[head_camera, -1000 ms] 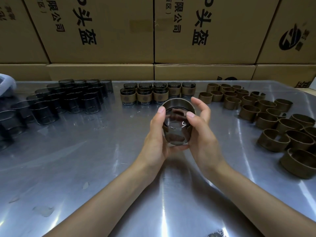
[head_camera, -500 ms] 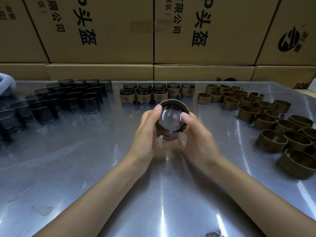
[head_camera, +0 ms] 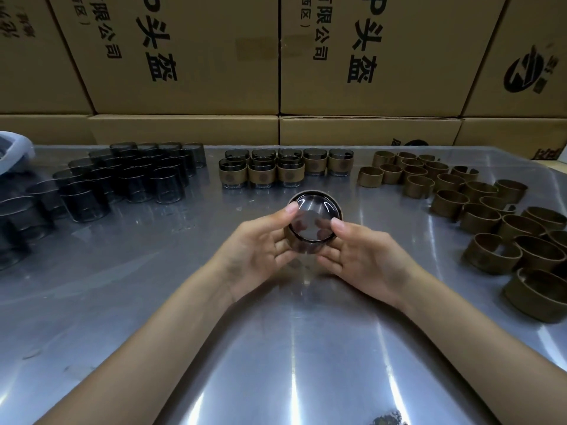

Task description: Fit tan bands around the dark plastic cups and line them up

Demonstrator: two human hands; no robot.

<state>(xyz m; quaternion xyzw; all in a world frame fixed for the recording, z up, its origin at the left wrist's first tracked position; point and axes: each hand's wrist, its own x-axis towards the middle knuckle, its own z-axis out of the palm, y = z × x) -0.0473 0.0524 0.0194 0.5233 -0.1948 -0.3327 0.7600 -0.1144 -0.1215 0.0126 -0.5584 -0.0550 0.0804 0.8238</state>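
A dark transparent cup (head_camera: 313, 220) with a tan band around it is held above the steel table (head_camera: 153, 302), near its middle, its round end facing me. My left hand (head_camera: 264, 253) grips its left side, thumb on the rim. My right hand (head_camera: 362, 259) grips its right side, thumb on the rim too. Behind it, several banded cups (head_camera: 285, 168) stand in two rows. Bare dark cups (head_camera: 129, 176) crowd the back left. Loose tan bands (head_camera: 478, 210) are spread over the right side.
Stacked cardboard boxes (head_camera: 276, 56) form a wall along the table's far edge. A pale plastic container (head_camera: 15, 148) pokes in at the far left. The near half of the table shows bare reflective steel.
Both hands lowered the cup and carried it away from me toward the rows. The cup turned more upright, and the fingers shifted down around its sides.
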